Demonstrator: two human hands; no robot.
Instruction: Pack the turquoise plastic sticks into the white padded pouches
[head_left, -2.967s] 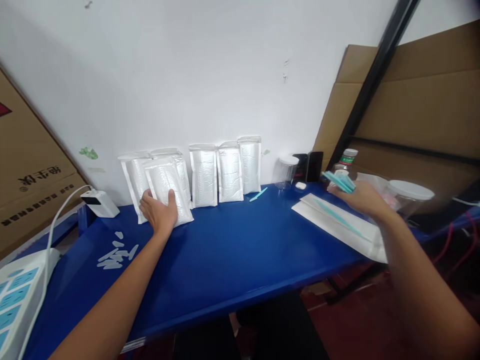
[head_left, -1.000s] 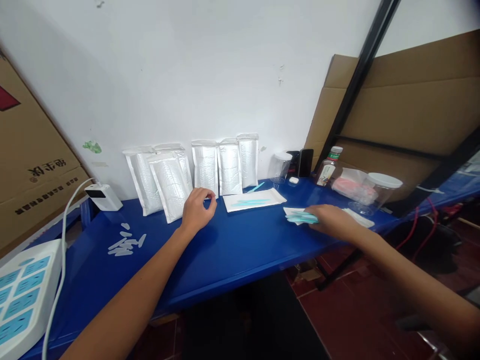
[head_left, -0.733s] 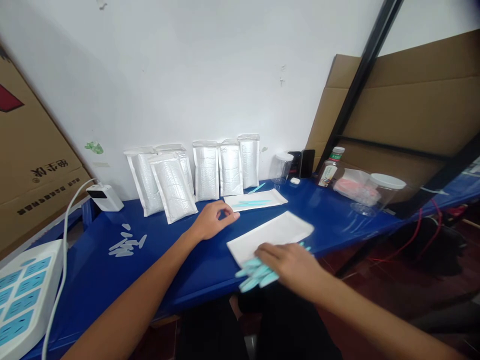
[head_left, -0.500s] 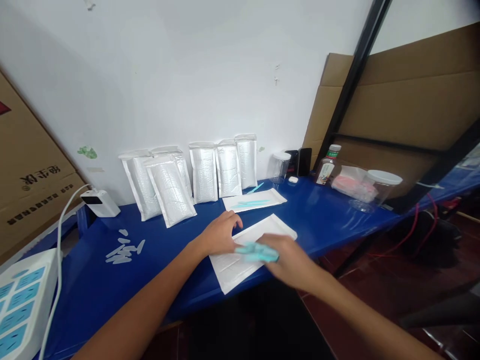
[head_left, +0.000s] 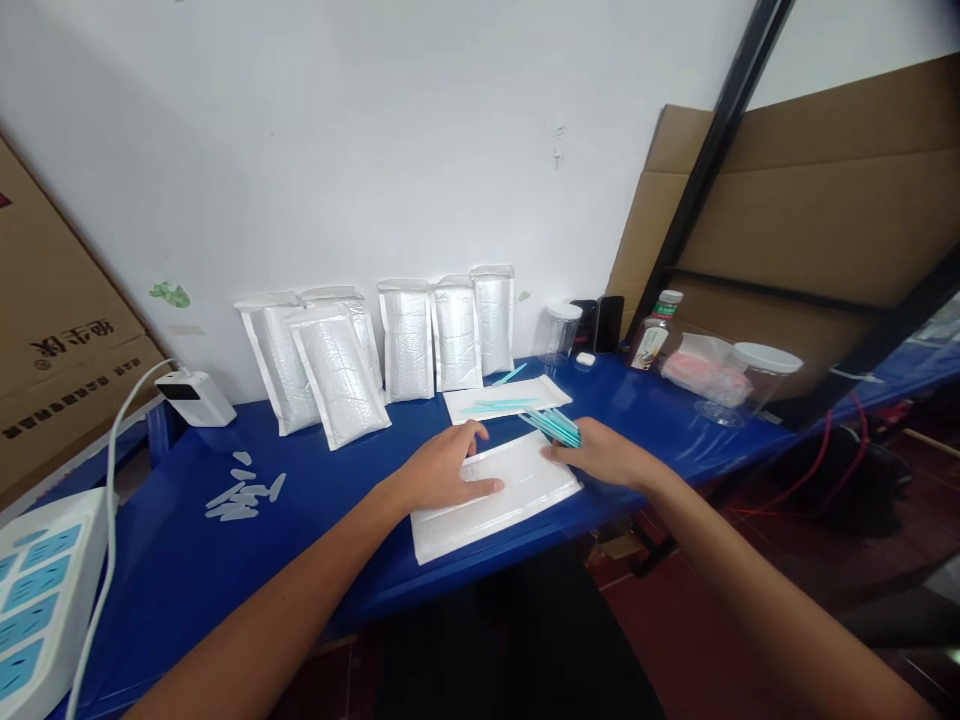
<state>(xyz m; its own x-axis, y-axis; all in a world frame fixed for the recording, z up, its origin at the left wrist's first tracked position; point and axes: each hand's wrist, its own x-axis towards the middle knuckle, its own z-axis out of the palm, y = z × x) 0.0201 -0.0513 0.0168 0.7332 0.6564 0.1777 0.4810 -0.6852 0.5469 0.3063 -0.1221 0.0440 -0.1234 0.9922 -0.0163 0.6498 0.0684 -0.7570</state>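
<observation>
My left hand lies on the left end of a white padded envelope, thumb stretched across it and fingers apart. The envelope is flat near the table's front edge. In my right hand is a bundle of thin light-blue sticks, closed in the fingers over the envelope's far right corner. The sticks point away and to the left. Just behind lies a second white envelope with a few similar blue sticks on it.
Several filled silver-white padded envelopes lean against the wall. Small whitish strips lie on the blue table at left, near a power bank and a power strip. At right stand clear jars, a bottle and phones.
My right hand has moved right and away from my left hand with the bundle of sticks. The envelope beneath has turned slightly. My left hand has stayed nearly in place.
</observation>
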